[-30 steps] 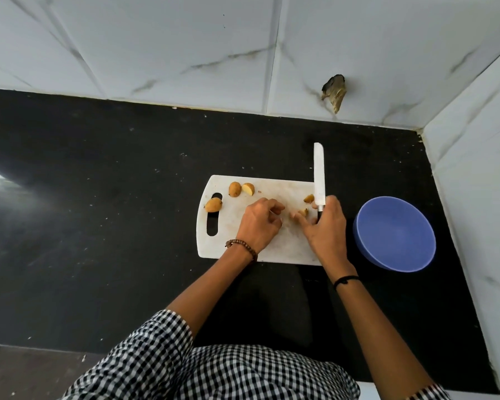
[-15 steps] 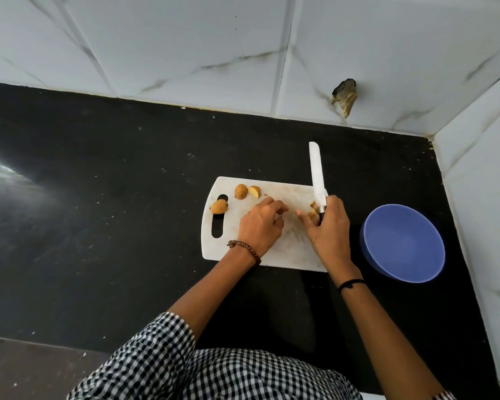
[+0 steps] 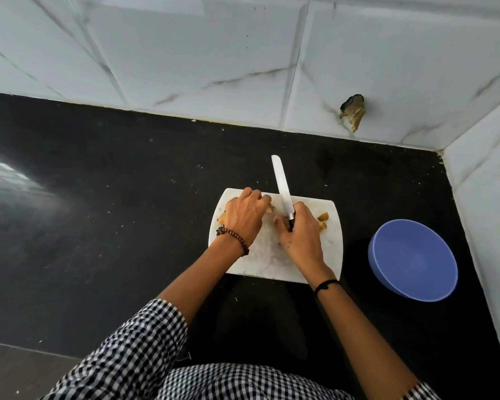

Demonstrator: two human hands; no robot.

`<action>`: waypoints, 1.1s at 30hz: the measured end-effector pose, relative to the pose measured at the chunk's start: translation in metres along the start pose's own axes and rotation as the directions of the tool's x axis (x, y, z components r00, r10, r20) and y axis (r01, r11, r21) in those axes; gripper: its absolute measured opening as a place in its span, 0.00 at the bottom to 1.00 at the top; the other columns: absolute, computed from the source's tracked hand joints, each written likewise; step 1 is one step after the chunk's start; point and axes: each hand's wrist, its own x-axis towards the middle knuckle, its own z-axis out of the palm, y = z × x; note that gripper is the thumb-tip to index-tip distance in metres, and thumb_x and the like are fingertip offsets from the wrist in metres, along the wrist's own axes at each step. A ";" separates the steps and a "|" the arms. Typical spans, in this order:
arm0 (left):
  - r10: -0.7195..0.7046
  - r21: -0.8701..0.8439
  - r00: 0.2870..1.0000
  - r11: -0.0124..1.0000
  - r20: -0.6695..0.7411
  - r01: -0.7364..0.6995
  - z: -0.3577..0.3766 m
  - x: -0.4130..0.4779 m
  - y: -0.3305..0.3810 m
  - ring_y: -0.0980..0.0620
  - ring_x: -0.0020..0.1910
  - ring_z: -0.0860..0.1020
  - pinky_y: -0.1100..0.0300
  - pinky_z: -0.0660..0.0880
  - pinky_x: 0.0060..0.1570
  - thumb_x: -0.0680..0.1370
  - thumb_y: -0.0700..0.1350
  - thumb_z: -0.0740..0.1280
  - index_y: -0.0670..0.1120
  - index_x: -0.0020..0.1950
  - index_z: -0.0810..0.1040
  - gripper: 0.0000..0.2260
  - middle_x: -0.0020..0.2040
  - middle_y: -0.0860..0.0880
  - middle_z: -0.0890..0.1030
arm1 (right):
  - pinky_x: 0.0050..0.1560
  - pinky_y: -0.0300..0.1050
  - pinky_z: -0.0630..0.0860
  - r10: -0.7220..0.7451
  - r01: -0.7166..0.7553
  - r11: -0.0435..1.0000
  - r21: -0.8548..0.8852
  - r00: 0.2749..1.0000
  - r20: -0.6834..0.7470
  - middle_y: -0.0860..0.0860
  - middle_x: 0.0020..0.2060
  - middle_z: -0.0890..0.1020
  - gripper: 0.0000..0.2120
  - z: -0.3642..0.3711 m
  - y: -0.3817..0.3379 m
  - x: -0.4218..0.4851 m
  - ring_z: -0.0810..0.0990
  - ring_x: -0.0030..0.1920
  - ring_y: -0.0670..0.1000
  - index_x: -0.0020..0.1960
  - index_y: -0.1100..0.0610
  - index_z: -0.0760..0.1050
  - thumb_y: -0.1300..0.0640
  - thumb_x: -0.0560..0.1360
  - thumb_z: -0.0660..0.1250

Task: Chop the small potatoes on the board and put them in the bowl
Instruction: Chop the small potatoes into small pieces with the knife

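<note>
1. Black stone bench (image 3: 98,197) below a white tiled wall (image 3: 185,53). The white board (image 3: 272,262) lies at centre. The blue bowl (image 3: 371,255) stands well apart to its right, with nothing visible in it.
2. Left fingers (image 3: 256,197): curled downward at the board's far left corner, over the uncut potatoes (image 3: 221,218). The left hand (image 3: 244,219) hides whether they pinch one.
3. Right fingers (image 3: 300,210): wrapped round the dark handle of the knife (image 3: 282,183). Its white blade points away, past the board's far edge.
4. Cut pieces (image 3: 323,217): on the board, just right of the right hand (image 3: 302,238).
5. Step in hand, as judged: fetching the next potato for cutting. It is best drawn to the bare middle of the board and steadied with fingertips tucked back from the edge.
6. Small round potatoes are likely to roll, so a first halving cut gives a flat face to rest on. The blade is best kept clear until the left hand has settled.
</note>
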 end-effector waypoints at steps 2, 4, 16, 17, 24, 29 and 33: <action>0.029 -0.067 0.999 0.997 -0.019 -0.030 -0.002 -0.001 0.005 0.51 0.51 0.73 0.59 0.67 0.33 0.78 0.38 0.63 0.49 0.56 0.76 0.10 0.50 0.51 0.78 | 0.44 0.34 0.74 0.012 -0.012 0.999 0.040 1.000 0.006 0.47 0.44 0.76 0.11 -0.002 -0.001 -0.004 0.77 0.43 0.46 0.53 0.53 0.70 0.47 0.79 0.67; 0.033 -0.154 0.999 0.987 -0.032 -0.038 -0.001 -0.006 0.012 0.52 0.51 0.73 0.63 0.61 0.30 0.78 0.40 0.63 0.49 0.55 0.77 0.08 0.49 0.51 0.77 | 0.40 0.31 0.71 0.012 -0.012 0.997 0.075 1.000 0.010 0.44 0.41 0.76 0.10 -0.008 -0.002 -0.010 0.77 0.41 0.46 0.52 0.52 0.70 0.47 0.79 0.68; -0.053 -0.488 0.998 0.871 0.031 0.061 0.022 -0.026 0.015 0.48 0.43 0.79 0.53 0.79 0.42 0.76 0.36 0.67 0.45 0.58 0.80 0.12 0.50 0.46 0.78 | 0.35 0.29 0.72 0.132 -0.136 0.978 0.160 0.991 0.035 0.47 0.40 0.79 0.07 -0.018 0.008 -0.036 0.79 0.40 0.44 0.51 0.53 0.72 0.54 0.78 0.70; -0.053 -0.502 0.998 0.863 0.025 0.058 0.022 -0.027 0.016 0.49 0.44 0.79 0.53 0.79 0.42 0.76 0.36 0.67 0.45 0.57 0.80 0.11 0.49 0.47 0.78 | 0.35 0.30 0.71 0.147 -0.149 0.973 0.174 0.989 0.025 0.46 0.40 0.79 0.07 -0.019 0.008 -0.038 0.79 0.40 0.44 0.51 0.53 0.72 0.54 0.78 0.70; -0.074 -0.611 0.996 0.787 0.045 0.086 0.028 -0.038 0.028 0.54 0.43 0.79 0.61 0.78 0.48 0.74 0.39 0.71 0.45 0.54 0.80 0.09 0.48 0.49 0.79 | 0.45 0.41 0.81 0.226 -0.221 0.940 0.260 0.974 0.008 0.45 0.44 0.79 0.07 -0.033 0.018 -0.066 0.81 0.44 0.46 0.57 0.49 0.73 0.50 0.80 0.65; -0.089 -0.632 0.994 0.767 0.065 0.110 0.026 -0.040 0.028 0.56 0.44 0.78 0.67 0.76 0.48 0.74 0.42 0.72 0.47 0.55 0.81 0.11 0.48 0.50 0.80 | 0.38 0.33 0.75 0.170 -0.172 0.969 0.180 0.985 0.027 0.45 0.41 0.80 0.07 -0.037 0.021 -0.087 0.81 0.41 0.45 0.58 0.49 0.72 0.48 0.83 0.59; -0.115 -0.632 0.992 0.766 0.050 0.121 0.025 -0.042 0.029 0.56 0.42 0.79 0.61 0.78 0.46 0.73 0.44 0.72 0.47 0.52 0.81 0.08 0.45 0.51 0.81 | 0.41 0.24 0.71 0.070 -0.072 0.994 0.084 0.997 0.020 0.45 0.50 0.81 0.14 -0.032 0.016 -0.096 0.78 0.44 0.38 0.66 0.51 0.71 0.49 0.83 0.58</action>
